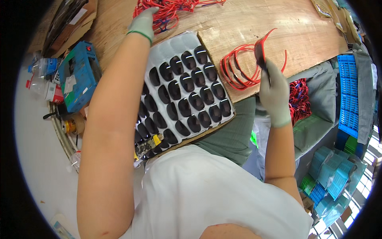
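My left hand [142, 24], in a pale glove with a green cuff, reaches to the edge of a pile of red glasses frames [169, 12] at the far side of the table. One digit shows stretched out over the frames; the other fingers are partly hidden. In my gloved right hand [274, 91], closed, a pair of red-framed sunglasses [260, 51] is pinched with its temples apart. Beside it, several red glasses frames [240, 67] lie lined up on the wood. Between my arms, a white tray [175, 44] holds rows of dark lenses [187, 83].
At the left stand a blue box [81, 75], plastic bottles [43, 81] and cardboard [77, 30]. A yellow-and-black strip-like object [149, 146] lies on the tray's near corner. Below the wooden table [238, 24], a grey-lined bin [320, 103] contains red frames. Blue crates [348, 95] stand right.
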Tool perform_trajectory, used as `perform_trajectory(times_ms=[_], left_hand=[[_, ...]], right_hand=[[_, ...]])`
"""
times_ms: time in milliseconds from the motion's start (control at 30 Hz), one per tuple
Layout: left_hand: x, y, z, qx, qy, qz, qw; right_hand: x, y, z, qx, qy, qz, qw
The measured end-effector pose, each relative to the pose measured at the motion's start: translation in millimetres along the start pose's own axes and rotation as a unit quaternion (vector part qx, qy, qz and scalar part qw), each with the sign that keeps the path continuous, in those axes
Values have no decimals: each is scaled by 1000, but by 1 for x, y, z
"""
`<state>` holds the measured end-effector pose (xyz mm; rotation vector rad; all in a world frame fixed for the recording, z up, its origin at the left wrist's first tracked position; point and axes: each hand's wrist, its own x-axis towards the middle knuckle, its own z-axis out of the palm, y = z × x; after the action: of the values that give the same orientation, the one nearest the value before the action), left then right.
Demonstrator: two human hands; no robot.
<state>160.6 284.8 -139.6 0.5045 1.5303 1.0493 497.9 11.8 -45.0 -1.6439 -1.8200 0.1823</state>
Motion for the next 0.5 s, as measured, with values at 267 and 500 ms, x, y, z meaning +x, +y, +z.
perform_trajectory(times_ms=[267, 500], left_hand=[[66, -41, -15, 367, 177, 140, 903], [59, 10, -109, 509, 14, 236, 827]], right_hand=[[6, 54, 50, 4, -147, 138, 979], [3, 45, 51, 54, -176, 154, 971]])
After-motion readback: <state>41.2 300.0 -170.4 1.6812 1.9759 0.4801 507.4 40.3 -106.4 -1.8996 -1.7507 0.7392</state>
